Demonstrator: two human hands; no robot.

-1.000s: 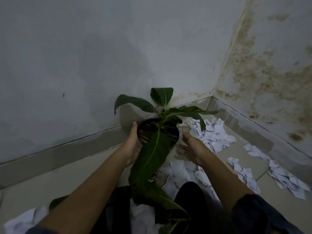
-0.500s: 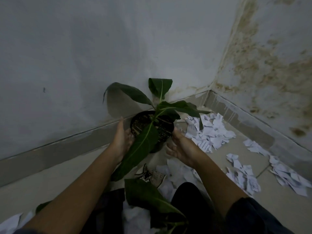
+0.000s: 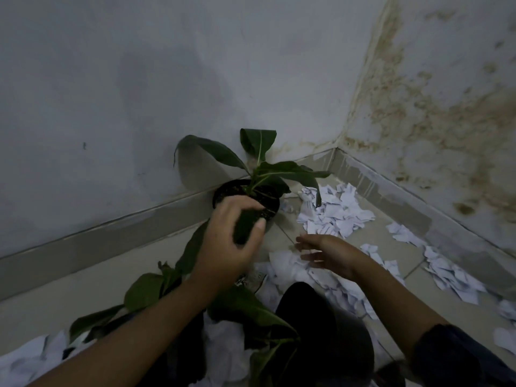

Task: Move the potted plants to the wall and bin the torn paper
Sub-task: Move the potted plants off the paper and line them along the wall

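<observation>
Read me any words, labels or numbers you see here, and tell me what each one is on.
None can be read.
Torn paper: faint dark marks that may be print, too small and blurred to read.
Pot: no label shows.
Walls: stains only, no writing.

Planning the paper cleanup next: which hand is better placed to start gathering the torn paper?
Right. The right hand hovers open just above the torn paper, while the left hand is over the potted plant.
</observation>
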